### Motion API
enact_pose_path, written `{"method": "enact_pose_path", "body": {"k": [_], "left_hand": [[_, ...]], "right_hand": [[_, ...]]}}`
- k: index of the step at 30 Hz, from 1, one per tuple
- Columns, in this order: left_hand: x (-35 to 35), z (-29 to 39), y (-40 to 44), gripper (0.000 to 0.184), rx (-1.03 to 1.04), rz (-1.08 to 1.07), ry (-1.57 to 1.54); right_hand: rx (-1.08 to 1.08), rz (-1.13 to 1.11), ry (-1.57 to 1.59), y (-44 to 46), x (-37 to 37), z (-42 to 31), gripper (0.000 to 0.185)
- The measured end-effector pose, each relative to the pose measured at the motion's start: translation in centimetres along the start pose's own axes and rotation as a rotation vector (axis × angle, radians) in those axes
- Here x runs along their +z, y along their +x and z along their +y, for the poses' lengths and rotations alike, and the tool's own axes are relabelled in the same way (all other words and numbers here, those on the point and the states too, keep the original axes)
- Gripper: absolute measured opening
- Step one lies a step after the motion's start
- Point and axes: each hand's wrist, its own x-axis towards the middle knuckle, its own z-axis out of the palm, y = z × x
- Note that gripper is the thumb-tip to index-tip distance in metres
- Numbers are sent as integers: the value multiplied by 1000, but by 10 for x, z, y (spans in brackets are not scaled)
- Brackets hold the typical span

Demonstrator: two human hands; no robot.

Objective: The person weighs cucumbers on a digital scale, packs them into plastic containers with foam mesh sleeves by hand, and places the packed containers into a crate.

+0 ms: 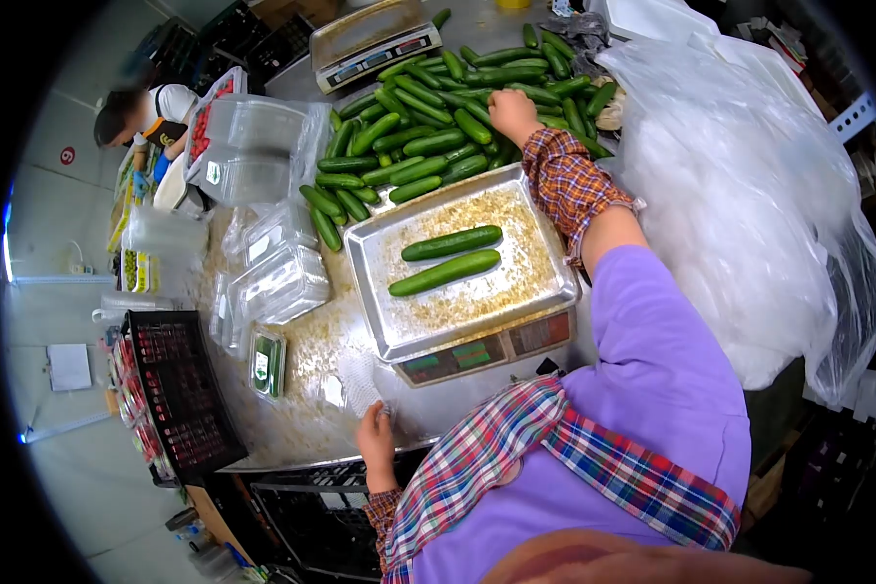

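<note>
My right hand (pixel 514 115) reaches into a big pile of green cucumbers (pixel 436 142), its fingers curled down on one of them; the fingertips are partly hidden. Two cucumbers (pixel 445 273) lie side by side on the metal tray (pixel 375 292) of a weighing scale (pixel 492 352). Low at the table's front edge, my left hand (pixel 375 438) is closed on the edge of a clear, dimpled plastic piece (pixel 362 393). To its left sits a clear pack (pixel 267 363) with cucumbers inside and a label on top.
Clear plastic containers (pixel 282 282) are stacked left of the tray. A black crate (pixel 180 389) stands at the left edge. A second scale (pixel 375 49) is at the back. A large plastic bag (pixel 730 214) bulges at the right. Another person (pixel 161 112) works at far left.
</note>
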Motion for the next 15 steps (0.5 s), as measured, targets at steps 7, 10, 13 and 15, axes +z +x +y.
{"method": "enact_pose_path", "body": {"k": [7,10,13,15], "left_hand": [[-5,12,-10,27,-60,20,-91],[-3,16,-11,27,-45,55,-87],[-7,22,-29,27,-25,80,-107],[-5,24,-28,27,-40,78,-140]], "right_hand": [[-166,-380,-241,74,-5,-19,25],[-160,-561,-266,99,30,-22,29],[-177,-673,-335,108,1,-37,36],[-133,-745,-381,117,7,-43,40]]}}
